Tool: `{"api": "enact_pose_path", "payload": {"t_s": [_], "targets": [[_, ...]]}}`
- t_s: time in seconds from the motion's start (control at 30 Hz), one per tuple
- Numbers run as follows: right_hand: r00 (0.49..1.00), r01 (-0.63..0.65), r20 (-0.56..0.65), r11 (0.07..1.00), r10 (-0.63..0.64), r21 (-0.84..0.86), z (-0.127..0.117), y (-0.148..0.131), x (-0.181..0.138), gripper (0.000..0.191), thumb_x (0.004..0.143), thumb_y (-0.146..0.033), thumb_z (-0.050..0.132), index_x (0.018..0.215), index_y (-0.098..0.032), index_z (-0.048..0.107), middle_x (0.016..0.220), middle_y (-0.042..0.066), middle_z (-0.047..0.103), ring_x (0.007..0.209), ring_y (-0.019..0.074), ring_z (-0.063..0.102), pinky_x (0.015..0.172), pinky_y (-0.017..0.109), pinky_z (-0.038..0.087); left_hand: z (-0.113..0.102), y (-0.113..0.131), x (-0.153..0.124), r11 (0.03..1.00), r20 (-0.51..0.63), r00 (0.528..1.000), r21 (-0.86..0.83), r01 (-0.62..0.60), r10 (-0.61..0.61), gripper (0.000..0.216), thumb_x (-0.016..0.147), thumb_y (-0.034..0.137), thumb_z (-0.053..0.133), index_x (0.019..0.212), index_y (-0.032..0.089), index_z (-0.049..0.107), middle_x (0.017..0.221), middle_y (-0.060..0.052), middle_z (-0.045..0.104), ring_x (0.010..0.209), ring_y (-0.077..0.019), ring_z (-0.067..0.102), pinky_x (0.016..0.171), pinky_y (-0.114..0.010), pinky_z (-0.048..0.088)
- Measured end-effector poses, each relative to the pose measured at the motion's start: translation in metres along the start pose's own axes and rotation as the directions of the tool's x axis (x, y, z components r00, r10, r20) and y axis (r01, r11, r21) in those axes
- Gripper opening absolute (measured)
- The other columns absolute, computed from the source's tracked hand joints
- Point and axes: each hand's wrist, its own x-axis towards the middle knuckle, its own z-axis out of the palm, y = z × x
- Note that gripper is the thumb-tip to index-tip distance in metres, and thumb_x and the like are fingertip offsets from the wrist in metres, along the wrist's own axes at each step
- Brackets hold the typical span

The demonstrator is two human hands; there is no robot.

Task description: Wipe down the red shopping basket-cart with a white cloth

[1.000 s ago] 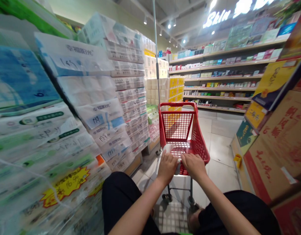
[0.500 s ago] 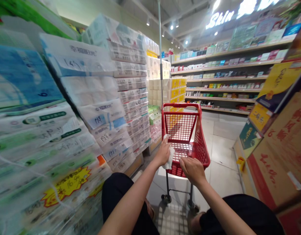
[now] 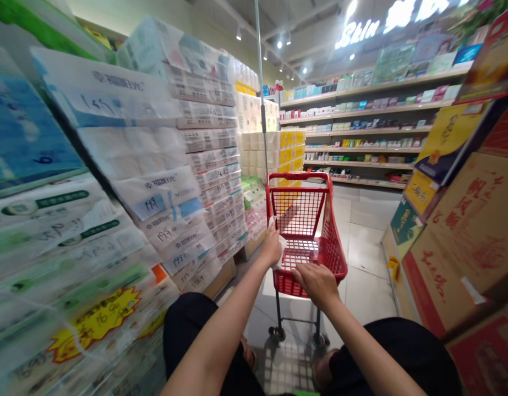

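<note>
A small red plastic shopping cart point(image 3: 338, 247) with a grid basket stands in front of me on dark metal legs. My left hand point(image 3: 271, 247) is closed around a white wipe point(image 3: 282, 252) and presses it at the cart's left upper side. Only part of the wipe shows; the rest is hidden by the fingers. On the near rim of the basket, my right hand point(image 3: 317, 281) rests with its fingers curled over the edge. A thin metal pole point(image 3: 262, 113) rises from the cart's far left corner.
Tall stacks of wrapped tissue packs point(image 3: 154, 181) line the left side close by. Cardboard boxes point(image 3: 472, 231) are piled on the right. Shelves of small packaged goods point(image 3: 361, 129) stand at the back. Pale floor tiles point(image 3: 365, 242) run between them.
My view has turned slightly right, so the scene shifts left. My left hand with the wipe has moved a little forward along the cart's side. My right hand stays at the near rim.
</note>
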Motion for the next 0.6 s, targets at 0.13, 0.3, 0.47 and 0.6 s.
{"api": "enact_pose_path", "payload": {"t_s": [0.13,0.3,0.47,0.6], "targets": [[1.000,-0.002,0.000,1.000,0.002,-0.008,0.002,0.007,0.001,0.035,0.100,-0.039,0.036,0.079,-0.021,0.058,0.076,0.002,0.067,0.074,0.0149,0.057,0.070,0.030,0.025,0.002,0.021,-0.058,0.999,-0.052,0.998,-0.008,-0.047,0.047,0.051,0.086,0.008,0.035,0.137,0.014,0.041,0.159,-0.007,0.013,0.147,-0.0213,0.008,0.120,-0.044,0.020],[1.000,0.013,-0.014,1.000,-0.013,-0.001,0.003,0.007,0.003,0.035,0.101,-0.038,0.033,0.084,-0.021,0.060,0.078,0.002,0.066,0.073,0.0148,0.056,0.069,0.030,0.025,-0.004,0.030,-0.099,0.997,-0.037,0.997,-0.012,-0.071,0.070,0.047,0.096,0.018,0.030,0.142,0.018,0.034,0.158,-0.008,0.016,0.147,-0.0203,0.009,0.119,-0.046,0.024],[0.999,0.013,-0.035,1.000,-0.013,-0.009,0.004,0.003,0.006,0.038,0.100,-0.040,0.034,0.079,-0.021,0.059,0.075,0.003,0.066,0.071,0.0147,0.055,0.069,0.030,0.024,-0.022,0.007,-0.064,0.991,0.062,0.989,0.018,-0.134,0.133,0.046,0.098,0.024,0.029,0.143,0.017,0.034,0.156,-0.009,0.024,0.146,-0.0186,0.014,0.119,-0.045,0.021],[0.999,0.003,-0.042,1.000,-0.004,-0.021,0.009,-0.003,0.012,0.038,0.100,-0.040,0.034,0.078,-0.021,0.058,0.074,0.003,0.065,0.071,0.0150,0.056,0.069,0.030,0.025,-0.024,-0.010,-0.020,0.998,0.077,0.995,0.024,-0.059,0.057,0.046,0.093,0.019,0.034,0.138,0.012,0.042,0.153,-0.014,0.029,0.144,-0.0212,0.021,0.119,-0.045,0.022]]}}
